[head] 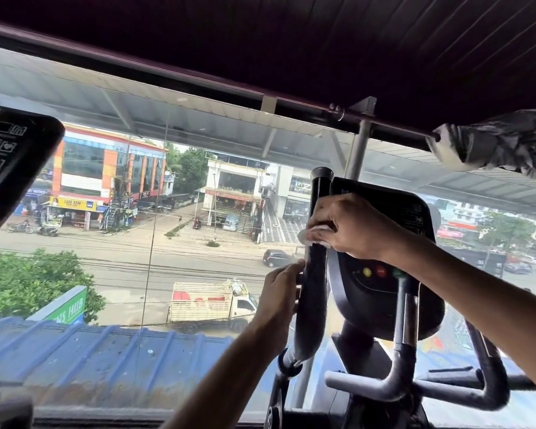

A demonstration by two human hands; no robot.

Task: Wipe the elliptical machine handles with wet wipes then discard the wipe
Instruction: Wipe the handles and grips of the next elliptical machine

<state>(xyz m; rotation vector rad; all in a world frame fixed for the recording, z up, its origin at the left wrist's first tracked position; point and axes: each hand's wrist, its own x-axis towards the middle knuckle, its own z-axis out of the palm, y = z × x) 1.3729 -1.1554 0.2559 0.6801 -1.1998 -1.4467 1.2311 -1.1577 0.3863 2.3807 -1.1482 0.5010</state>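
The elliptical's left handle [314, 292] is a tall black foam-covered bar rising right of centre. My right hand [353, 226] grips it near the top with a white wet wipe [314, 234] wrapped between palm and bar. Lower down, my left hand [280, 289] holds the same bar from the left side, fingers curled against it. The bar's black end cap [321, 176] sticks out above my right hand. Another grey handle [492, 388] curves low at the right.
The machine's black console [384, 274] with coloured buttons sits right behind the handle. A second console [10, 162] juts in at the upper left. A large window [155, 212] faces a street. A rolled blind's rail [198, 78] runs overhead.
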